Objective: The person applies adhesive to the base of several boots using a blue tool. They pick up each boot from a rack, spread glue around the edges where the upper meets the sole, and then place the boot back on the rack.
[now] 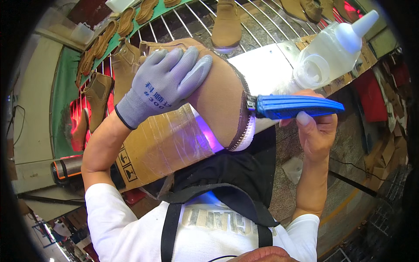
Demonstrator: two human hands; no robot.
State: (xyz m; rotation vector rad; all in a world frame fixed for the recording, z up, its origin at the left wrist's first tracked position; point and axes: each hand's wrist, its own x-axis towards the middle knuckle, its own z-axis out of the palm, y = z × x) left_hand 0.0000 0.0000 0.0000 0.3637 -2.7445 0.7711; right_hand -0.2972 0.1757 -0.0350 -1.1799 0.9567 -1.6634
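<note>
The left hand [163, 81], in a grey knit glove, lies spread over the upper of a tan suede boot [218, 94], holding it tilted above a sheet of cardboard covered in clear film [161, 146]. The bare right hand [316, 131] has its grip closed round the blue handle of a brush [297, 107], whose metal end touches the boot's sole edge [244, 131]. Just beyond the brush stands a translucent squeeze bottle with a white nozzle [338, 46]. More tan boots [227, 24] rest on a wire rack [262, 22] further back, with soles lined along its green rim.
</note>
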